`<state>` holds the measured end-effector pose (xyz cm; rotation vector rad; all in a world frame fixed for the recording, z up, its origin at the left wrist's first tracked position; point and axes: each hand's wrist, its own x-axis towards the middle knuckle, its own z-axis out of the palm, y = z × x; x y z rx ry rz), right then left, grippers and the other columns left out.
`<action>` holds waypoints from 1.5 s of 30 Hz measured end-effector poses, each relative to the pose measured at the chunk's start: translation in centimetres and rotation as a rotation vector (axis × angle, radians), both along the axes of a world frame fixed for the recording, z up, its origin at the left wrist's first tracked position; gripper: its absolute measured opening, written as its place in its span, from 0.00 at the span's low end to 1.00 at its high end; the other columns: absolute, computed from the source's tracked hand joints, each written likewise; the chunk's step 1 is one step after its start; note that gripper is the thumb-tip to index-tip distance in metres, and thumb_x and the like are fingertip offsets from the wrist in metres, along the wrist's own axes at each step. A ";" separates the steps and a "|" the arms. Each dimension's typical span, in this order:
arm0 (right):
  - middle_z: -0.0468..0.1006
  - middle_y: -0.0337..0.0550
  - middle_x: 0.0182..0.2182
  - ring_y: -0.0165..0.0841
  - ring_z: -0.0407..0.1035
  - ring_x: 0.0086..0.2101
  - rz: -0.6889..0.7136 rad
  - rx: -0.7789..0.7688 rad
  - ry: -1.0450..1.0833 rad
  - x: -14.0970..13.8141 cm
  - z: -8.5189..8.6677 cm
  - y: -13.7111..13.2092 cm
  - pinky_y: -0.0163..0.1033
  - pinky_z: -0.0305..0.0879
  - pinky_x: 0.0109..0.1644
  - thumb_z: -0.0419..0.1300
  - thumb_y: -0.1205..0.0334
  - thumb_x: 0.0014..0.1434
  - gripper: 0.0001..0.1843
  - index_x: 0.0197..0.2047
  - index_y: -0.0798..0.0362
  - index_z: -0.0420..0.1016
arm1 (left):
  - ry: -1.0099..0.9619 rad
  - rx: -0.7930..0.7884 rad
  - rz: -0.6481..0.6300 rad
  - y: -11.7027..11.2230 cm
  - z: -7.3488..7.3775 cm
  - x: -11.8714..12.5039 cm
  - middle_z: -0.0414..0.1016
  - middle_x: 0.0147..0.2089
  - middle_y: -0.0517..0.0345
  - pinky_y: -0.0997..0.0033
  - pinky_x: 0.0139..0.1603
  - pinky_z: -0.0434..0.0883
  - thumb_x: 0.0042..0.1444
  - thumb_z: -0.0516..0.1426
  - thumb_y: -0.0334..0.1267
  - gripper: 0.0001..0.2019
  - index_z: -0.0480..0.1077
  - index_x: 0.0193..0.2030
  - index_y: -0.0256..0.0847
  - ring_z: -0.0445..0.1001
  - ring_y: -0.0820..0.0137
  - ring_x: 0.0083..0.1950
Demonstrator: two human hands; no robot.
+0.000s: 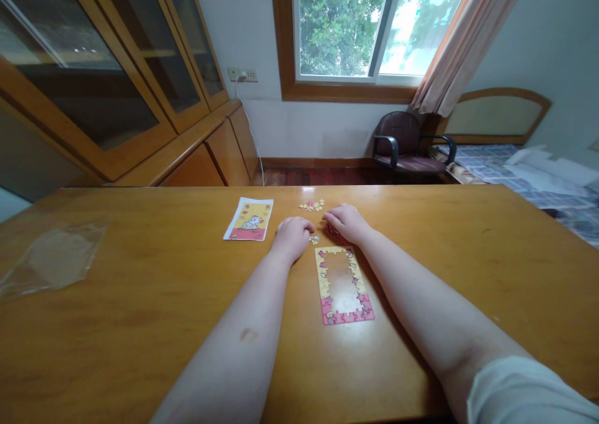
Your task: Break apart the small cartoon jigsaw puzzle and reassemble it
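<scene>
My left hand (293, 237) rests on the table with its fingers curled inward; their tips are partly hidden, and I cannot make out what is in them. Right beside those fingers lie a few pale grey-white puzzle pieces (314, 240). My right hand (347, 222) is bent around a heap of red-pink puzzle pieces (336, 234), covering part of it. Beyond both hands is a loose group of mostly yellow puzzle pieces (312, 205). Nearer to me lies a joined puzzle border (347, 317), yellow above and pink below, with the bare tabletop showing inside it.
A picture sheet with a white duck (250, 219) lies left of my left hand. Farther left is a clear plastic bag (58, 255) on the wooden table (154, 324). Behind the table stand a glass-door cabinet (187, 131), an armchair (403, 137) and a bed (496, 162).
</scene>
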<state>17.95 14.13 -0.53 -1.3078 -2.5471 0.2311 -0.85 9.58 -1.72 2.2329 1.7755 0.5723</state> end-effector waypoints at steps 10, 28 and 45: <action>0.52 0.47 0.67 0.55 0.43 0.65 -0.103 -0.062 -0.159 -2.9 -0.3 1.0 0.67 0.34 0.63 0.44 0.41 0.64 0.28 0.62 0.40 0.64 | -0.051 0.047 0.255 0.1 0.2 -0.5 0.76 0.48 0.54 0.65 0.57 0.65 0.52 0.49 0.28 0.18 0.74 0.45 0.42 0.71 0.64 0.52; 0.58 0.42 0.65 0.50 0.47 0.64 -0.041 -0.063 -0.157 -0.9 0.1 2.8 0.66 0.37 0.64 0.44 0.49 0.66 0.22 0.56 0.41 0.72 | -0.062 0.006 0.264 0.1 -0.1 -0.4 0.75 0.50 0.55 0.63 0.59 0.64 0.53 0.49 0.29 0.19 0.75 0.47 0.44 0.69 0.62 0.53; 0.68 0.53 0.59 0.45 0.52 0.63 -0.112 -0.018 -0.131 -2.5 0.1 2.3 0.61 0.36 0.66 0.42 0.45 0.66 0.29 0.61 0.54 0.64 | -0.070 0.001 0.278 0.1 0.0 -0.2 0.75 0.51 0.53 0.62 0.57 0.65 0.53 0.50 0.30 0.17 0.75 0.46 0.43 0.70 0.61 0.53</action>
